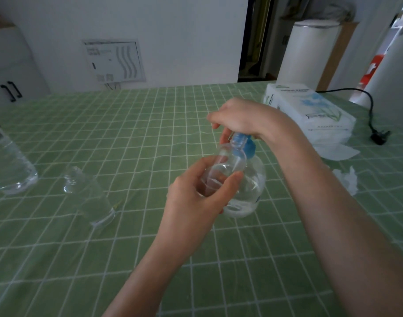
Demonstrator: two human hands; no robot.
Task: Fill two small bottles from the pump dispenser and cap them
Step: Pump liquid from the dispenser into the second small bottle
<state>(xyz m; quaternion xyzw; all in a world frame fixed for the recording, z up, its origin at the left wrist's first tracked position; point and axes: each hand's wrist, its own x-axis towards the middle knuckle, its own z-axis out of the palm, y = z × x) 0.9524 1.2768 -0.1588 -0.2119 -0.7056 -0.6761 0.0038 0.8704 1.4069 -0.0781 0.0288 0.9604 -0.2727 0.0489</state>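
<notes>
Pump dispenser (pixel 248 195), clear and round with a blue head, stands on the green checked counter (pixel 150 133). The right grip (pixel 238 117) sits on top of it, fingers curled over the head, apparently to press liquid out. The left grip (pixel 196 202) wraps thumb and fingers round a small bottle (pixel 229 162), held just in front of the dispenser with its open neck tilted up to the spout, likely so the stream lands inside. A second small bottle (pixel 90 197) waits upright well to the left of the dispenser, seemingly uncapped. No caps can be made out. A tissue pack (pixel 310 110) lies behind the dispenser, to its right.
</notes>
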